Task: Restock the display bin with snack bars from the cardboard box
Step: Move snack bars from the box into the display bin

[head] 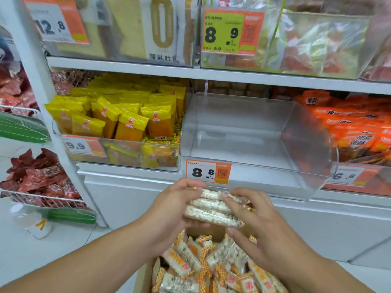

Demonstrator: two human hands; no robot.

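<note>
White shelving unit [232, 76] fills the view, clear bins side by side on the middle shelf. Center display bin [243, 166] is transparent, nothing inside, front lip tilted out toward the camera. Price tag [208, 171] reading 8.8 sits on its front left corner.

Left neighbor bin [118, 153]: packed with yellow packets [131, 121], 9.9 tag on its front. Right neighbor: orange packets [351, 132], 6.8 tag below. Upper shelf has more clear bins, a green and orange 8.9 tag [231, 31] on one. Wire baskets at far left hold red packets [40, 176].

Cardboard box [146, 278] at bottom center, below the empty bin, open top, loosely filled with wrapped snack bars [211, 265], pale with orange checkered wrapper ends, lying at mixed angles.

Both hands are up between box and bin, just under the 8.8 tag, sharing one stack of bars [212, 209]; about three bars visible, lying roughly flat and parallel. Left hand [173, 208]: grip clenched around the left end of the stack, fingers curled over the top, palm underneath. Right hand [260, 225]: fingers over the right end, thumb below, grip closed on the same stack. The stack is above the box, not yet in the bin.
</note>
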